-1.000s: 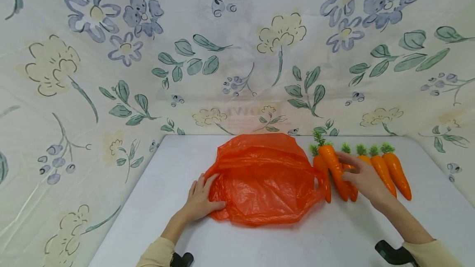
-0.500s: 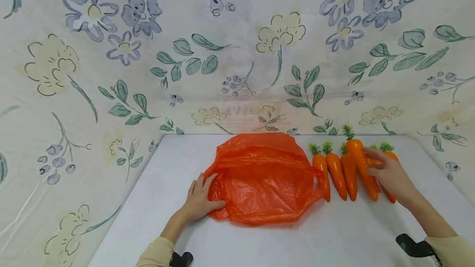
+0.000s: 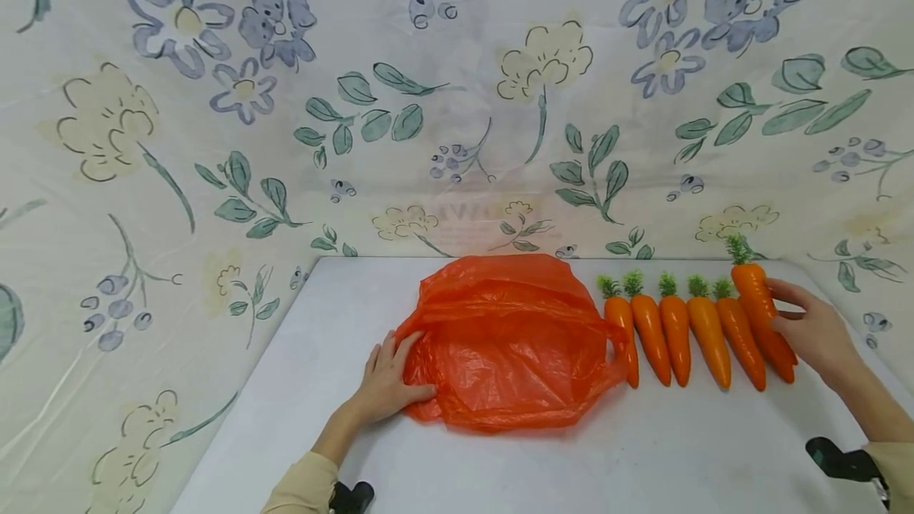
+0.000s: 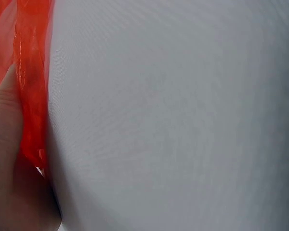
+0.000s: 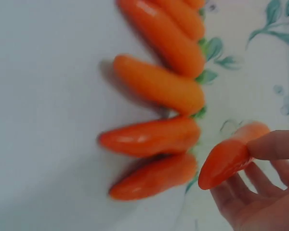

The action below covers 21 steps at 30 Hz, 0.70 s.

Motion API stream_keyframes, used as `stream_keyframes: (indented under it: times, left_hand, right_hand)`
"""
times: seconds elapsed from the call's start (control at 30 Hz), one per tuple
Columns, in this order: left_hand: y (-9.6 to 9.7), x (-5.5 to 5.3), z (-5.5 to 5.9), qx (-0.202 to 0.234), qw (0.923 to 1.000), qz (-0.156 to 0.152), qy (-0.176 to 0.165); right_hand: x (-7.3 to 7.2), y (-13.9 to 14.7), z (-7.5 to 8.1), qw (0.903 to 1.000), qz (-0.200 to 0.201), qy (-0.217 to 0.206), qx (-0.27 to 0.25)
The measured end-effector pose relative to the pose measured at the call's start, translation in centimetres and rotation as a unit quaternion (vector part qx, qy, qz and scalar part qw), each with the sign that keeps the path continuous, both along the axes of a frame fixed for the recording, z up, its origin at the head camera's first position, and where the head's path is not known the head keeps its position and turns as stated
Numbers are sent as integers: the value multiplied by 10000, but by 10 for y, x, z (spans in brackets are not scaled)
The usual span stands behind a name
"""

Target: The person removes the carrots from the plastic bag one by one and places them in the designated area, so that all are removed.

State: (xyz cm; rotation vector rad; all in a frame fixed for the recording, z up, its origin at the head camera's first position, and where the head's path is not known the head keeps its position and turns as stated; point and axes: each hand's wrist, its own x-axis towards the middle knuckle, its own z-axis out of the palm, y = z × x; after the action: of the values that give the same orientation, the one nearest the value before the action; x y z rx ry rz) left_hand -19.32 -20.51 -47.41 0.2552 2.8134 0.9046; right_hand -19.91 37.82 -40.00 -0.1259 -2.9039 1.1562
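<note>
A red plastic bag (image 3: pixel 514 355) lies flattened on the white table, its handle loop pointing right. My left hand (image 3: pixel 389 383) rests on its left edge with fingers extended; in the left wrist view the thumb (image 4: pixel 5 120) lies along the red plastic. My right hand (image 3: pixel 817 335) pinches an orange carrot (image 3: pixel 755 300) with a green leafy top, held above the right end of a row of carrots (image 3: pixel 707 335). In the right wrist view, thumb and fingers grip that held carrot (image 5: pixel 226 161), whose tip points toward the camera. It overlaps the last carrot of the row in the head view.
The carrots lie side by side right of the bag, green tops toward the back edge; the leftmost carrot (image 3: pixel 623 339) meets the bag's handle. A flower-patterned sheet (image 3: pixel 457 101) rises behind the white table (image 3: pixel 543 474) and along its sides.
My right hand has moved rightward along the row with the carrot, from its left part to its right end. The left hand and the bag stay in place.
</note>
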Motion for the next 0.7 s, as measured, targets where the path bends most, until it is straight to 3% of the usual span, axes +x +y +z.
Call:
stream_keyframes:
  times: [0.37, 0.7]
  left_hand:
    - [3, 0, -1, -19, 10000, 7, -17]
    - [2, 0, 1, -9, 10000, 15, -43]
  right_hand:
    - [-7, 37, -35, 9912, -1229, -193, 460]
    - [-9, 36, -36, 9881, -1247, -60, 898]
